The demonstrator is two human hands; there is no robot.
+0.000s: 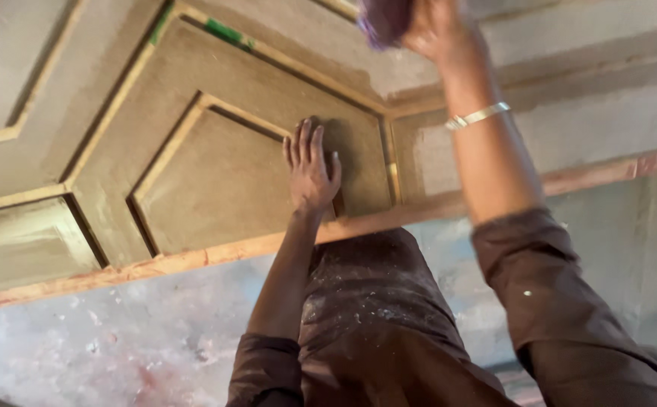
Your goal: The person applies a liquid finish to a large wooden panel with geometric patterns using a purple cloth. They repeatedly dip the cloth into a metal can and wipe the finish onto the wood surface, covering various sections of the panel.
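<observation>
A large panelled wooden door [215,181] coated in dull olive filler lies flat in front of me. My left hand [310,166] rests flat on it, fingers spread, beside a raised moulding near the door's near edge. My right hand [434,30] reaches to the far part of the door and grips a purple pad or cloth [383,19], mostly cut off by the top of the view. A metal bangle [478,115] sits on my right wrist. Both arms wear dark brown sleeves.
The door's bare reddish wood edge [193,260] runs across the view. Below it is a stained grey concrete floor [117,347]. My dust-speckled dark trouser leg [366,301] is against the door's edge. Green tape [224,32] marks a moulding at the top.
</observation>
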